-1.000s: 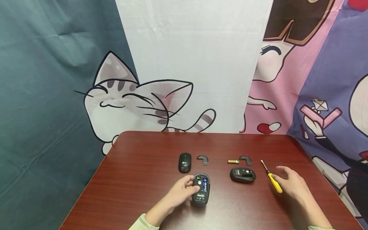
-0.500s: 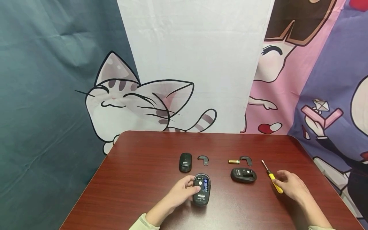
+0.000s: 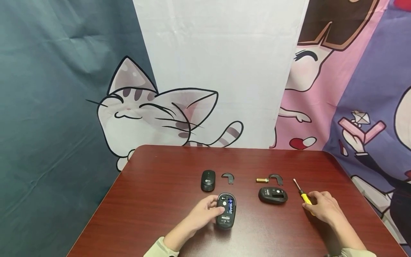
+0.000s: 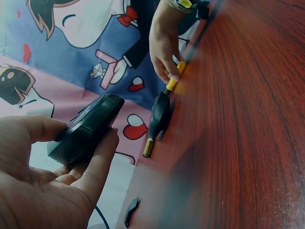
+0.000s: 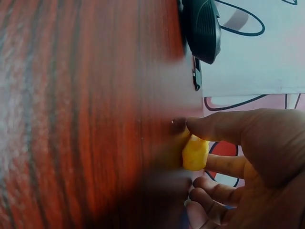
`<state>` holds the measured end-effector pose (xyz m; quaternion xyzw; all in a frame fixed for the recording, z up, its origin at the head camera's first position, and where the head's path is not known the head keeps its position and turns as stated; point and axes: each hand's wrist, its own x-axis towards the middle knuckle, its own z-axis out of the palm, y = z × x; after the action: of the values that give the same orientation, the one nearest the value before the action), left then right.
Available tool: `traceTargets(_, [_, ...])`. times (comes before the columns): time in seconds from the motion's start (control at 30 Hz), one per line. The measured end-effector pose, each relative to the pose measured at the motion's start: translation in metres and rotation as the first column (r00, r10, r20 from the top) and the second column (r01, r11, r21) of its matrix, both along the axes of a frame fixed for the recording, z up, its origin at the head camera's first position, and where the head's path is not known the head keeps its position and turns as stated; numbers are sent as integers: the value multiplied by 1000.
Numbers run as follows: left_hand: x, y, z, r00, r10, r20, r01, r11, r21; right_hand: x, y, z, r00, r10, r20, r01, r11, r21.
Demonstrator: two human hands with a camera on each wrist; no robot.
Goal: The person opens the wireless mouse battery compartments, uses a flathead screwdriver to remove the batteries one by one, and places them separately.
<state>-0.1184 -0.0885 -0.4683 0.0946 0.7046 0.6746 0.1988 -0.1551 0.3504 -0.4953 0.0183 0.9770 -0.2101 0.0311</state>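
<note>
Reference point for all places: the lying mouse [image 3: 273, 195], black, underside up on the reddish-brown table [image 3: 167, 167], its battery bay facing upward. Left and right as the person sees them.

Left hand [image 3: 205, 213]: left of the lying mouse and a little nearer the person. It grips a second black mouse, the held mouse [image 3: 226, 211], thumb on the underside and fingers round the other face. In the left wrist view I see it held up clear of the tabletop. Underside faces up toward the person; a blue battery [image 3: 230, 206] sits in its open bay.

Right hand [image 3: 325, 206]: right of the lying mouse. Thumb and forefinger pinch the yellow handle of the screwdriver [image 3: 305, 198]; the other fingers are loosely bent beside it. The metal shaft points away from the person.

Other items: gold-coloured battery [image 3: 262, 180] just beyond the lying mouse, toward its left end; a curved dark cover [image 3: 277, 179] beside that battery, also just beyond. Well left of the lying mouse and slightly farther off: another dark cover [image 3: 228, 178], then a top-up mouse [image 3: 208, 180]. Behind the lying mouse, past the table's far edge, hangs a printed cloth [image 3: 250, 71] with a cartoon cat.
</note>
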Motion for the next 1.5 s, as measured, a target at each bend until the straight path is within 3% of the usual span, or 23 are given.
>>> traceTargets(0.37, [1, 1, 1, 1000, -3, 7, 3, 1000, 17, -1, 2, -3, 999, -32, 41, 33, 999, -3])
traceTargets(0.63, [0, -2, -1, 1000, 7, -17, -6, 1000, 18, 3, 0, 4, 988, -138, -71, 134, 990, -54])
traceTargets(0.97, [-2, -4, 5, 999, 43, -31, -40, 996, 78, 17, -15, 33, 920, -254, -299, 210, 962, -173])
traceTargets(1.13, [-4, -5, 8, 1000, 13, 3, -14, 986, 164, 25, -26, 50, 875, -289, -388, 218, 951, -217])
traceTargets(1.27, [-4, -5, 8, 1000, -12, 11, 10, 981, 193, 30, -32, 60, 861, -334, -383, 247, 934, -260])
traceTargets(1.5, [-4, -4, 8, 1000, 26, -17, -22, 979, 202, 37, -41, 75, 856, -352, -380, 248, 922, -296])
